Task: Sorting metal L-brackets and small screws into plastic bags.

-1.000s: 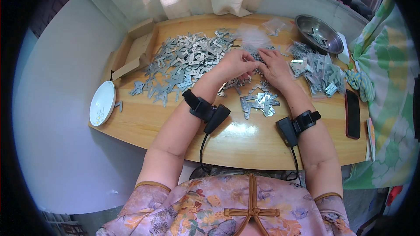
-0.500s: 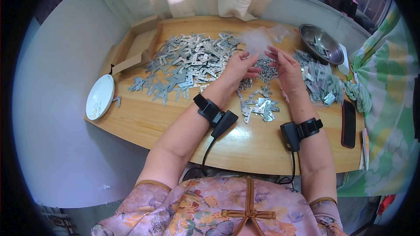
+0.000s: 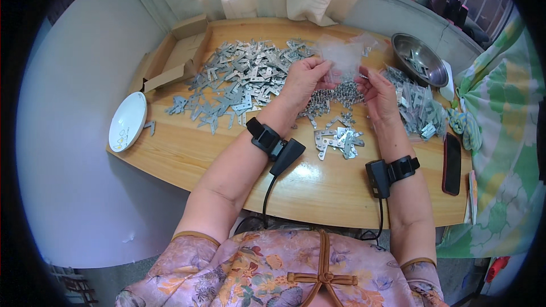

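Head view: clear bag [image 3: 343, 58] newly in pinch grip, left hand [image 3: 303, 83] and right hand [image 3: 381, 95].

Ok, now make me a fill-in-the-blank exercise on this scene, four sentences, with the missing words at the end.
1. Between the left hand and the right hand is a clear plastic ____.
2. The white dish is by the table's left edge; the dark phone lies toward its ____ side.
3. A few metal brackets lie inside the round steel ____.
4. The open box is made of brown ____.

Missing words: bag; right; bowl; cardboard.
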Demonstrator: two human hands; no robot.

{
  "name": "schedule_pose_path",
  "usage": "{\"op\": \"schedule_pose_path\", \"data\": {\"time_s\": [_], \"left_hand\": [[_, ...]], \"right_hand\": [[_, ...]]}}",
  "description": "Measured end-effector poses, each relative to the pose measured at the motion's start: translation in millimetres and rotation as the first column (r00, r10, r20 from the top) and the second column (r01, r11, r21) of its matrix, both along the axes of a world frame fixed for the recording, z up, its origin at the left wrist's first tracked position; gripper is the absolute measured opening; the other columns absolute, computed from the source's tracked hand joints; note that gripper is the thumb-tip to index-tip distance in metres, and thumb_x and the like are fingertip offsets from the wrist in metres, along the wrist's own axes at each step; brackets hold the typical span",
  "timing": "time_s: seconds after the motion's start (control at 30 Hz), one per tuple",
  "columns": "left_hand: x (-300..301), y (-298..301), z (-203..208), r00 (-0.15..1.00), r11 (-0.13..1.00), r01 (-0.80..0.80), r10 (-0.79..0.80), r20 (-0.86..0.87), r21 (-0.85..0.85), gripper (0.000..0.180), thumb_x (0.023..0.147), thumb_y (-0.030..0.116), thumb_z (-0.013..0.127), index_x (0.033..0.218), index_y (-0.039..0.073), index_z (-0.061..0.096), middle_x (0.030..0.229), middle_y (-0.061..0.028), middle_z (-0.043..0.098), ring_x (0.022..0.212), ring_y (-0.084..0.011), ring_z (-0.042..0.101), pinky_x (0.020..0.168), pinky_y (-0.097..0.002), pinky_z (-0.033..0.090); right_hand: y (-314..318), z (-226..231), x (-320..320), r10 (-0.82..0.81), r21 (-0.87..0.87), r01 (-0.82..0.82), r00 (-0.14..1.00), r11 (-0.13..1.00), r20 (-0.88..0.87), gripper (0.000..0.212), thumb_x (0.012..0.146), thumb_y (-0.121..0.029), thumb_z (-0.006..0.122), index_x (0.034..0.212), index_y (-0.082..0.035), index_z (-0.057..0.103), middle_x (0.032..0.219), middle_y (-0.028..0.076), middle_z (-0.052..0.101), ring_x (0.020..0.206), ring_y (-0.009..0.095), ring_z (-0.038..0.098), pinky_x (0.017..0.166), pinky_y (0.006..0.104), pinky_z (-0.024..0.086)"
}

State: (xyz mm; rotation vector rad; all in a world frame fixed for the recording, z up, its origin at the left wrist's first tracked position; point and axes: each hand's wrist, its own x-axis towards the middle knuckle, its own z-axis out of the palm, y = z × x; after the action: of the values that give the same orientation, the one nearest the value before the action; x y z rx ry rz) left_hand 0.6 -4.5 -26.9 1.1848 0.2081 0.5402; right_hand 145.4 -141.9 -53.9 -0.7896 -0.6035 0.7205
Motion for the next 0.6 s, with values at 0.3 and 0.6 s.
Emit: {"op": "schedule_pose_path", "data": {"time_s": [0.3,0.6], "left_hand": [[-0.7,-0.3,6.3,0.959,0.854,-0.255,0.282,0.009,0.454,0.014,0.082,0.015,0.064,0.083,0.001,0.065,0.075,-0.0055,0.067,0.064,-0.0087,0.061,0.054,-0.0212,0.047],[-4.3,-13.5,9.0,0.848,0.258,-0.338,0.501,0.174,0.905,0.013,0.073,0.02,0.069,0.072,0.006,0.067,0.066,-0.0097,0.064,0.057,-0.019,0.062,0.053,-0.0289,0.047]], "right_hand": [[4.9,-1.5,-8.9,-0.346,-0.176,0.457,0.83,0.872,0.438,0.021,0.083,-0.016,0.062,0.1,-0.002,0.062,0.089,0.001,0.061,0.072,0.007,0.053,0.061,0.0195,0.041],[7.5,20.9,-47.6,-0.198,-0.195,0.343,0.829,0.919,0.524,0.018,0.08,-0.014,0.066,0.091,-0.001,0.062,0.076,0.0,0.06,0.067,0.005,0.052,0.063,0.0194,0.043]]}}
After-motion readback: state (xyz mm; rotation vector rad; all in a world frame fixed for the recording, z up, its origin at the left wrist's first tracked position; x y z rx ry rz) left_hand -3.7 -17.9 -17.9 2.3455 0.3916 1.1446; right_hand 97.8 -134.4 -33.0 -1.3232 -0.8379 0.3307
